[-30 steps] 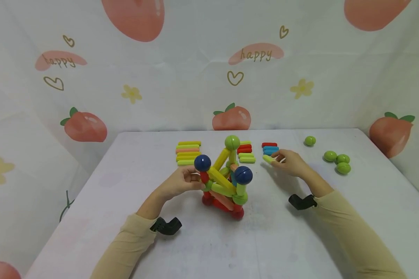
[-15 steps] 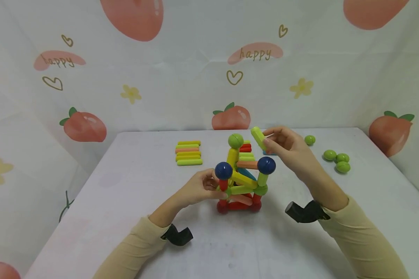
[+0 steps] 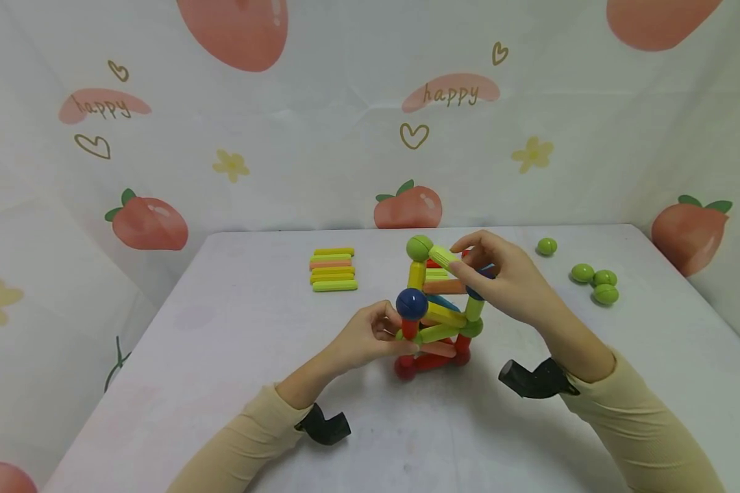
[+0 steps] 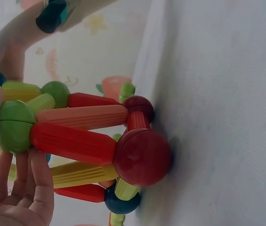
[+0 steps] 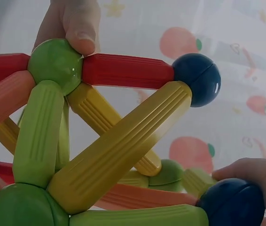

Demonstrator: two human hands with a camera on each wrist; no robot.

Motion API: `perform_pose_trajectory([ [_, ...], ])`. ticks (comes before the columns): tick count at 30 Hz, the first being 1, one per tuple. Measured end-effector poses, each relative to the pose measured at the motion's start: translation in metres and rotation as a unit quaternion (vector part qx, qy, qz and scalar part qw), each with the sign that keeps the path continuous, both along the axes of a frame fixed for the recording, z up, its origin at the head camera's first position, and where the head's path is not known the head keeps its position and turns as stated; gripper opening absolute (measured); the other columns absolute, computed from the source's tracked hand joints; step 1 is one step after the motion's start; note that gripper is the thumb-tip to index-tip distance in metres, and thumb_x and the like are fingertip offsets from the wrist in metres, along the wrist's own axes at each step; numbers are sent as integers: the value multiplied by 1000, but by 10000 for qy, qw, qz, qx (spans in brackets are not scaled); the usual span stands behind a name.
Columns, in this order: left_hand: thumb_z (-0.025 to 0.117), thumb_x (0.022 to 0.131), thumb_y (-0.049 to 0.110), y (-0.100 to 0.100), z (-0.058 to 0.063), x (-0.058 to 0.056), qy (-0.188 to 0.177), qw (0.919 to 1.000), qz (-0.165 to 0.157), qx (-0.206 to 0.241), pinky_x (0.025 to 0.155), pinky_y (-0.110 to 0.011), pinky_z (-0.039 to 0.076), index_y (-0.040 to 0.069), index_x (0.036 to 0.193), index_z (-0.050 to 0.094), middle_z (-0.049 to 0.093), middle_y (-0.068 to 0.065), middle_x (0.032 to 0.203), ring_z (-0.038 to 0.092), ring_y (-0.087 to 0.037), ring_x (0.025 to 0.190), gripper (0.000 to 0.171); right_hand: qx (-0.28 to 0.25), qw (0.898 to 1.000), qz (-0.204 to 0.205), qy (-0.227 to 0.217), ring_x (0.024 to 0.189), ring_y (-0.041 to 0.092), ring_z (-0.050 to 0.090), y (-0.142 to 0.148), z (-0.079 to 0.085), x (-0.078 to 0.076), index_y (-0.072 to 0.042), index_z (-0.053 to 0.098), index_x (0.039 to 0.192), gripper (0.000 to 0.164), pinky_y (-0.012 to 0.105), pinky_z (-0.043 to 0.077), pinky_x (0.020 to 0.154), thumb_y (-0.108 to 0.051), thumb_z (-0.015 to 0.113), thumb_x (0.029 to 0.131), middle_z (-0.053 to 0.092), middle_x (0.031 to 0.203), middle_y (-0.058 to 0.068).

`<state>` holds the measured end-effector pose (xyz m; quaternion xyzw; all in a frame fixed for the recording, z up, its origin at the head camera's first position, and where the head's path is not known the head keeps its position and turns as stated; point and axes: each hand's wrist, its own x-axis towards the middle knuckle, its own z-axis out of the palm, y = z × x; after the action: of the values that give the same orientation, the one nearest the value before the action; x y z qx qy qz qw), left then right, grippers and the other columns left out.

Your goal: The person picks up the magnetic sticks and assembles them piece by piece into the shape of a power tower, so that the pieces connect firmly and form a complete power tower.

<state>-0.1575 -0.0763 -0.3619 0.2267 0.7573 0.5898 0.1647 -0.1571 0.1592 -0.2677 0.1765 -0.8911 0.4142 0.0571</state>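
Note:
A frame of magnetic rods and balls stands on the table in front of me. My left hand grips its near left side; in the left wrist view, thumb and fingers hold a green ball at mid-height. My right hand pinches a yellow-green rod between thumb and fingers. The rod's far end meets the green ball at the top of the frame, seen also in the right wrist view. A dark blue ball tops the near left corner; another is beside my right hand.
Several rods lie in a row at the back left of the table. Loose green balls are at the right. More rods lie behind the frame, partly hidden. A printed cloth hangs behind the table.
My right hand has lifted the yellow-green rod from the table and brought it left to the top green ball. My left hand has turned the frame and moved it right.

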Motion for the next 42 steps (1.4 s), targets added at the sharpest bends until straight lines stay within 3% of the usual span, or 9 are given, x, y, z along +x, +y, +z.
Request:
perform_pose_trajectory([
  [10, 74, 77, 6, 1, 0, 2, 11, 10000, 21, 64, 77, -18, 52, 1, 92, 50, 59, -11, 98, 56, -10, 84, 28, 473, 9988, -63, -92, 85, 24, 57, -5, 3, 2, -11, 53, 117, 31, 30, 46, 70, -27, 58, 92, 61, 91, 11],
  [15, 74, 78, 7, -4, 0, 2, 18, 10000, -5, 36, 79, -20, 53, 1, 94, 51, 60, -14, 101, 59, -10, 86, 29, 171, 9997, 108, -170, 92, 25, 59, 4, 1, -2, -10, 51, 122, 35, 30, 48, 76, -33, 47, 97, 61, 104, 12],
  [19, 73, 78, 8, -16, -2, -1, 89, 10000, 33, 20, 82, -20, 53, 0, 98, 53, 61, -15, 106, 61, -10, 88, 29, -447, 9974, 337, -464, 89, 15, 61, 20, -4, -22, -3, 52, 119, 36, 18, 49, 78, -31, 41, 100, 63, 99, 4],
  [21, 73, 79, 7, -25, -3, -4, 87, 9999, 88, 85, 83, -20, 53, -1, 101, 55, 62, -14, 106, 62, -9, 90, 30, -613, 9943, 336, -811, 85, 8, 60, 28, -11, -36, -1, 53, 117, 36, 14, 49, 79, -30, 42, 99, 64, 97, -2],
  [23, 72, 79, 8, -34, -4, -7, 30, 9997, 194, 160, 84, -20, 53, -2, 104, 56, 63, -11, 106, 63, -8, 91, 31, -457, 9920, 204, -1159, 83, 7, 60, 35, -22, -52, -1, 53, 118, 38, 17, 49, 79, -32, 45, 98, 64, 100, -1],
  [27, 69, 83, 13, -51, -4, -13, 21, 9983, 542, 233, 85, -24, 54, -2, 114, 57, 63, -10, 111, 65, -9, 95, 36, 211, 9855, -201, -1672, 98, 24, 59, 51, -54, -81, -2, 51, 123, 44, 31, 49, 86, -37, 48, 96, 57, 119, 14],
  [31, 63, 89, 19, -59, -5, -21, 141, 9963, 843, 115, 93, -31, 51, 4, 126, 54, 59, -15, 123, 64, -17, 105, 40, 666, 9821, -430, -1711, 114, 37, 49, 64, -89, -104, 1, 50, 125, 41, 47, 45, 95, -27, 50, 96, 50, 127, 24],
  [36, 57, 93, 22, -60, -5, -30, 118, 9954, 947, 55, 99, -36, 47, 6, 132, 50, 53, -18, 130, 60, -27, 113, 42, 905, 9800, -601, -1670, 124, 41, 39, 70, -115, -118, 4, 49, 126, 38, 54, 37, 103, -16, 51, 94, 47, 131, 27],
  [42, 55, 94, 24, -56, -4, -36, -36, 9951, 990, 46, 101, -38, 45, 7, 134, 48, 52, -18, 133, 59, -29, 115, 44, 1396, 9776, -725, -1398, 112, 40, 46, 63, -121, -119, 7, 54, 117, 34, 53, 39, 99, -10, 58, 89, 55, 119, 28],
])
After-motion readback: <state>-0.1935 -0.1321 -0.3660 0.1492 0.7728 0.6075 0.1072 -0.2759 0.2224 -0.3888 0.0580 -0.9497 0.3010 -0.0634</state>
